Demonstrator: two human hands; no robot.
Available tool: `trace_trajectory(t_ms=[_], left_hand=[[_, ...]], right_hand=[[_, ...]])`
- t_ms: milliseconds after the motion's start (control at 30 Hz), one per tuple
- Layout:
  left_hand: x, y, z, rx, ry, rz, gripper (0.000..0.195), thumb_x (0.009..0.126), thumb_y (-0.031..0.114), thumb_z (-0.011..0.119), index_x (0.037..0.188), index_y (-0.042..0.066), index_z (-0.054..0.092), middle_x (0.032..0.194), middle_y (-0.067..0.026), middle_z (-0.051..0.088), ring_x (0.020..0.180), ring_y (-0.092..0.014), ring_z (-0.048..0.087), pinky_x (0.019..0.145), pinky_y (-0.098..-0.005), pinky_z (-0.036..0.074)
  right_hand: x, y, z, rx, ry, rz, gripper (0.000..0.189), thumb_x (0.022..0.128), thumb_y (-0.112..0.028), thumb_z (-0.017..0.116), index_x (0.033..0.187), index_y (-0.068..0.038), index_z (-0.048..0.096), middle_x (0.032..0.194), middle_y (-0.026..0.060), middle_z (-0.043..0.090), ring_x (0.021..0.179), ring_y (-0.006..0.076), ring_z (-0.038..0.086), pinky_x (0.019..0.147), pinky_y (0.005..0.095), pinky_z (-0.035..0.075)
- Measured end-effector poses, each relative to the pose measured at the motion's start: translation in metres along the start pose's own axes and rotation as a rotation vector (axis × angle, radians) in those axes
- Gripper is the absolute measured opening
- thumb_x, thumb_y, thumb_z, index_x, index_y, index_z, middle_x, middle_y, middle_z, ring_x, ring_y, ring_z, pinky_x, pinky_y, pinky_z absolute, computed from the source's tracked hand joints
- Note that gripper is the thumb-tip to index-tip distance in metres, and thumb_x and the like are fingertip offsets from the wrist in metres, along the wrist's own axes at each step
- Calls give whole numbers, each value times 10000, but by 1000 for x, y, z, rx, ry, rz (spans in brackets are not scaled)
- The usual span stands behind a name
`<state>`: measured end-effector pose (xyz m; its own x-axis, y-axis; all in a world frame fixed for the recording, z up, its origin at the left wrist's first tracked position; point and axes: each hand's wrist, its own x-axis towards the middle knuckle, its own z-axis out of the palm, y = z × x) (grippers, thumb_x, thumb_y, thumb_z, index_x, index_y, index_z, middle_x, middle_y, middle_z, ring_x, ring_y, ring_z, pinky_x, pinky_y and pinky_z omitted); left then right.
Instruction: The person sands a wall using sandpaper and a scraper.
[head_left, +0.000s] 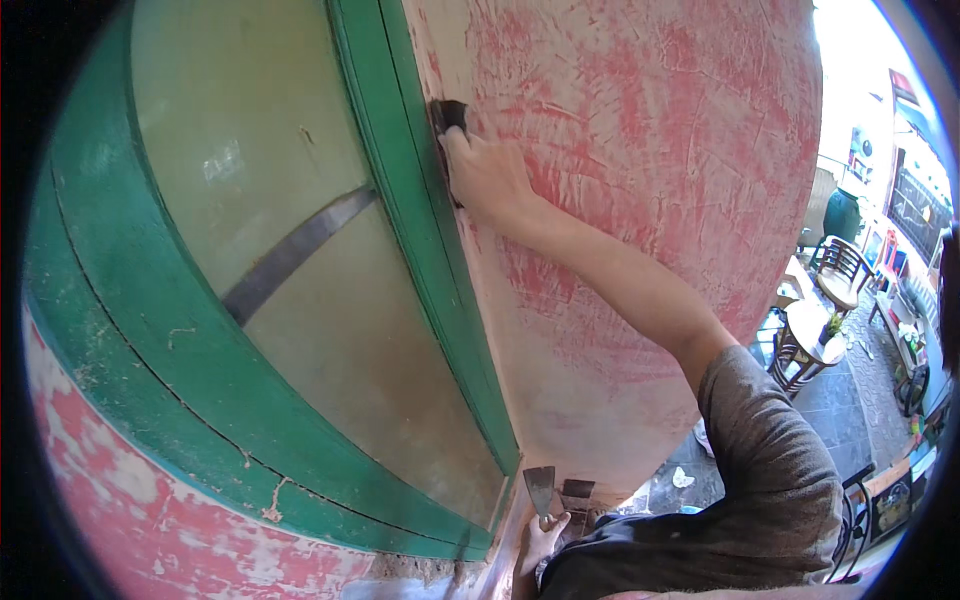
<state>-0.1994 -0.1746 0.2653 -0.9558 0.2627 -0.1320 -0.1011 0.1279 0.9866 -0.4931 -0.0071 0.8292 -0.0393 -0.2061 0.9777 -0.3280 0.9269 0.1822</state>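
Note:
My right hand (491, 172) reaches up along the wall and grips a dark, flat spreader or scraper (451, 114). The tool is pressed edgewise into the corner where the green frame (431, 142) meets the plastered wall (637, 135). My fingers hide much of it. Low in the picture, my left hand (541, 536) holds a putty knife (540, 487) by its handle, its broad metal blade pointing up. Pale filler is smeared in streaks over the wall's pink paint, and a lighter band runs beside the frame.
A cloudy pane (255, 150) with a grey strip (300, 251) across it fills the frame. Peeling pink wall (135, 502) lies at lower left. To the right are a round table (814, 330), a wooden chair (840, 274), a large green jar (841, 214) and dark floor tiles (829, 405).

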Motion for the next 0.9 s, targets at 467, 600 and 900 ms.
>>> trace_trajectory(t_ms=[467,600,900], left_hand=[[6,-13,-11,-6,85,13,457,845,396,823,692,94,516,574,27,479,485,-86,429,463,-294,338],[-2,35,-12,-36,47,-78,440,832,342,851,694,124,495,608,82,433,532,-48,384,486,-264,307],[17,-34,-12,49,-2,-81,497,820,489,818,698,71,576,564,-17,551,544,-132,541,533,-348,423]], right_hand=[[192,11,-31,-333,53,-18,153,914,-76,512,912,11,638,851,235,690,792,390,695,670,477,537],[67,12,-14,-141,-77,26,104,876,-100,542,937,-17,561,761,257,652,727,433,672,636,538,524],[263,36,-36,-281,52,-41,150,925,-76,513,901,8,635,810,224,684,757,384,691,655,474,536]])
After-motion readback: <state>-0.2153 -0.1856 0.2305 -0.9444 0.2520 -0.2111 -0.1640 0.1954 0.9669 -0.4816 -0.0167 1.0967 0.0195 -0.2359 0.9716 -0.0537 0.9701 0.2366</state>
